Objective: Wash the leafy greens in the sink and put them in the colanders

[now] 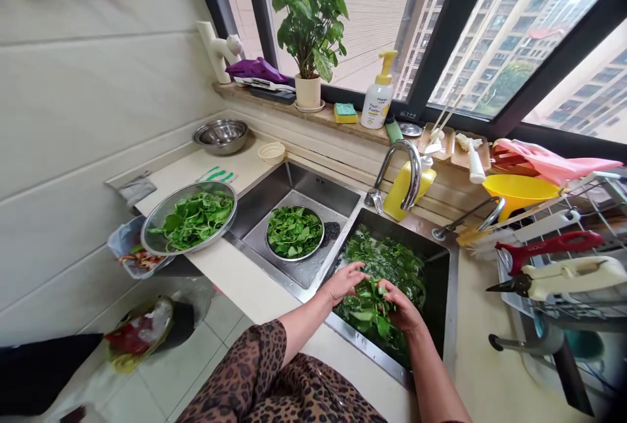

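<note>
Over the right sink basin, my right hand grips a bunch of leafy greens, its leaves hanging down between my hands. My left hand is at the bunch's upper left, fingers partly curled; whether they pinch a stem is hard to make out. Below, more greens float in water in that basin. In the left basin stands a round colander of greens. A larger mesh strainer heaped with greens sits on the counter at the left.
A curved faucet rises behind the basins, beside a yellow bottle. At the right stands a wire rack with scissors and a red-handled tool. Metal bowls sit in the back left corner. A lined bin is on the floor.
</note>
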{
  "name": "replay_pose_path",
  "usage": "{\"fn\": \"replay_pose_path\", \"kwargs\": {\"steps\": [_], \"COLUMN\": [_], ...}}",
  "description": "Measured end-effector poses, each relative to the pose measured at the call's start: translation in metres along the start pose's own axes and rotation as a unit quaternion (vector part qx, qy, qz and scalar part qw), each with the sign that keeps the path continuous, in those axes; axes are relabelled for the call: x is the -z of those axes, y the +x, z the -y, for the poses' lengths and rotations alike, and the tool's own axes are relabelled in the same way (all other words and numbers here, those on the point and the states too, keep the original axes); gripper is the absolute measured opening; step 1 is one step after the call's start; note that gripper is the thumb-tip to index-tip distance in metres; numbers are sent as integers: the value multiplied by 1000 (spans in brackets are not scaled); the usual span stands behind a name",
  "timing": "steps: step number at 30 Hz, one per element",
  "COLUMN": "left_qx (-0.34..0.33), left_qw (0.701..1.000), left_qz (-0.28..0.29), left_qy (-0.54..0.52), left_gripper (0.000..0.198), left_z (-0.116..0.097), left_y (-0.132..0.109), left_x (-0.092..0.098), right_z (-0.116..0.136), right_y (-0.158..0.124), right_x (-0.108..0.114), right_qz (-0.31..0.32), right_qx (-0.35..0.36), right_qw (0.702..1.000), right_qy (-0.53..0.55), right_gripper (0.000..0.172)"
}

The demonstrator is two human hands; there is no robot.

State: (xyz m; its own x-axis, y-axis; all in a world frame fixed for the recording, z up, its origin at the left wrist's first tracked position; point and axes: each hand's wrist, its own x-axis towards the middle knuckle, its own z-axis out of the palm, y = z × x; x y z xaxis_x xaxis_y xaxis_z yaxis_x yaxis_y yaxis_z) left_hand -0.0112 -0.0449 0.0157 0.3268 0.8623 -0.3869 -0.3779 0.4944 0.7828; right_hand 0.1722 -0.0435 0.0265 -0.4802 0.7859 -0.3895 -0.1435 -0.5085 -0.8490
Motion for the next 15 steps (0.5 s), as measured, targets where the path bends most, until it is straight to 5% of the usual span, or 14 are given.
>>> {"fn": "replay_pose_path", "kwargs": {"steps": [5,12,15], "left_qx": [-33,-82,-83], "left_qw": [998,993,993], "left_qz": [2,-63,-76], "left_qy": [-48,-59,-33], "left_gripper": [61,52,45], "left_z": [2,0,-1], "left_y": [1,2,1], "left_x": [8,7,5], "right_z": [-2,-11,-2], "right_y": [-2,-1,1], "right_x": [2,24,17], "right_qz": [45,-148,-167], "right_qx": [-36,-4,41], "right_qw": [998,988,975], "right_qy": [12,-48,-144], "right_gripper": [15,24,33]}}
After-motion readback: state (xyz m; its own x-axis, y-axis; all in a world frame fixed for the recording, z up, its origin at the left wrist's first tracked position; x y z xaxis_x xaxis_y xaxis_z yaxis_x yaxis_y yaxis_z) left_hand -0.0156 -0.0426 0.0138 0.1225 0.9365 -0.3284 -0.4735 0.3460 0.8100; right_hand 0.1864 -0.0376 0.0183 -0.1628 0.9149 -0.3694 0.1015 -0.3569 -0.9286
